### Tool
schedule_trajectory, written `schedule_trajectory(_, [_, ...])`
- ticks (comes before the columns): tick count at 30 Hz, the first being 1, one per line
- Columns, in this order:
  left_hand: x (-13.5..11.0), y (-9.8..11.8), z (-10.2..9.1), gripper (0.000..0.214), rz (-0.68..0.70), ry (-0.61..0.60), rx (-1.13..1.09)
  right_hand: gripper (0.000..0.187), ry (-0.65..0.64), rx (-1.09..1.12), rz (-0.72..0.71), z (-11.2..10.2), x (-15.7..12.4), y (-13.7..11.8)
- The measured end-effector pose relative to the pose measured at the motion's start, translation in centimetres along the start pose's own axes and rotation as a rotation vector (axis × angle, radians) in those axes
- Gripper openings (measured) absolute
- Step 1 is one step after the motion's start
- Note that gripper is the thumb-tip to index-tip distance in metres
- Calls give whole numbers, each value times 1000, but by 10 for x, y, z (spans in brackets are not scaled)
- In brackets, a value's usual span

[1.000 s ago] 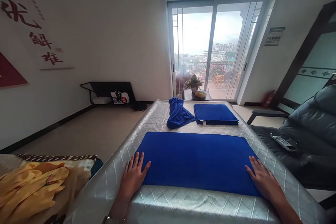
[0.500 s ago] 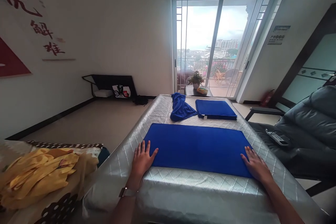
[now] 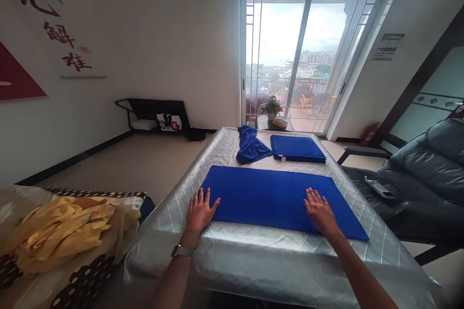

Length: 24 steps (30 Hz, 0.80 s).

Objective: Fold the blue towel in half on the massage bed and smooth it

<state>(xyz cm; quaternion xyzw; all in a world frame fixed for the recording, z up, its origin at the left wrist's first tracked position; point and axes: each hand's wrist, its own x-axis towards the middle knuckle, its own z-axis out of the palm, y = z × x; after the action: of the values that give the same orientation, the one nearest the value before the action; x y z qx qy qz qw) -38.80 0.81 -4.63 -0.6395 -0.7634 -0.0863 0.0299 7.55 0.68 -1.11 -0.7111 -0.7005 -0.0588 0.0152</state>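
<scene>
A flat blue towel [image 3: 261, 198], folded into a long rectangle, lies across the near part of the table. My left hand [image 3: 202, 210] rests open at its left end, fingers spread, with a watch on the wrist. On the right part of the same cloth, my right hand [image 3: 319, 210] lies flat and open, in from the right end. Farther back sits a neat stack of folded blue towels [image 3: 297, 147] with a small white tag. Left of that stack is a crumpled blue towel [image 3: 251, 145].
The table has a silver quilted cover [image 3: 253, 251]. Yellow cloth [image 3: 65, 231] lies heaped at the lower left. A dark padded chair [image 3: 416, 178] with a power strip [image 3: 379, 187] on it stands at the right. Beyond the table are a potted plant [image 3: 271, 106] and sliding glass doors [image 3: 275, 38].
My right hand has moved left, from the towel's right edge inward over its surface. My left hand stays at the left end. The view has shifted slightly.
</scene>
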Motion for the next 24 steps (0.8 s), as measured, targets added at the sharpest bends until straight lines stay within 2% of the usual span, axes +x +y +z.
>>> schedule_trajectory(3, [0,-1,0,87,4,0,14,65,-17,116,-137,-8,12,-61])
schedule_trajectory(6, [-1,-1,0,87,7,-1,26,68,-67,203,-182,-8,24,-107])
schedule_trajectory(8, [-2,-2,0,88,2,2,24,70,-113,233,-174,-3,28,-125])
schedule_trajectory(11, [-3,-2,1,90,7,12,26,74,-159,255,-170,7,29,-134])
schedule_trajectory(14, [-4,-2,1,90,17,15,34,75,-161,250,-167,15,28,-126])
schedule_trajectory(17, [-5,-2,0,89,6,9,24,73,-147,204,-124,21,28,-102])
schedule_trajectory(20, [-5,-2,-2,89,-1,-11,15,72,-136,132,-47,28,25,-57])
schedule_trajectory(24, [-5,-2,-2,90,3,-27,11,75,-127,57,102,36,19,25])
